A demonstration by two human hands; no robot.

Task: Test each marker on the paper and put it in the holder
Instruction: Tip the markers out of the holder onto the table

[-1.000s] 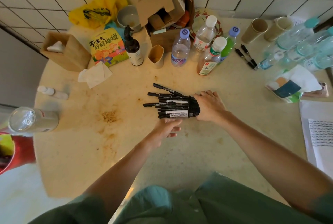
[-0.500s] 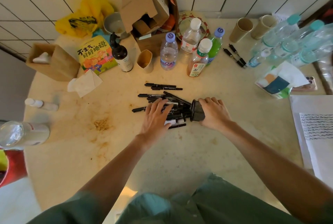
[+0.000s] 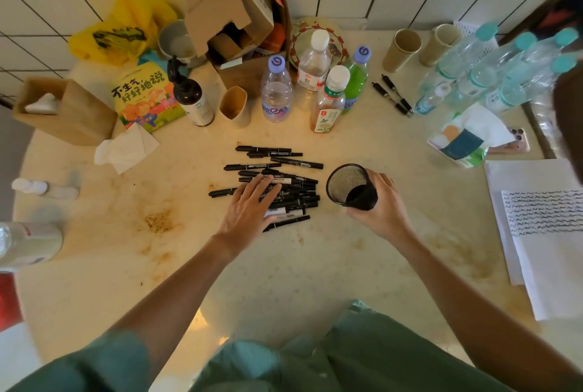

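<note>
Several black markers (image 3: 284, 167) lie in a loose pile on the middle of the round table (image 3: 284, 265). My left hand (image 3: 249, 211) rests flat on the pile with straight fingers. My right hand (image 3: 378, 205) grips the black mesh holder (image 3: 350, 185), tilted with its empty mouth facing left toward the pile. The white paper (image 3: 545, 211) with wavy test lines lies at the right edge. Two more black markers (image 3: 392, 95) lie at the back right.
Drink bottles (image 3: 328, 98), a pump bottle (image 3: 189, 95), paper cups (image 3: 402, 49), a cardboard box (image 3: 233, 10), a wooden box (image 3: 66, 110), a tissue (image 3: 126, 147) and a book (image 3: 145, 98) crowd the back. Water bottles (image 3: 492, 73) stand back right.
My right hand has lifted the holder off the pile and tipped it up, leaving the markers spilled on the table. My left hand has stayed pressed on the pile.
</note>
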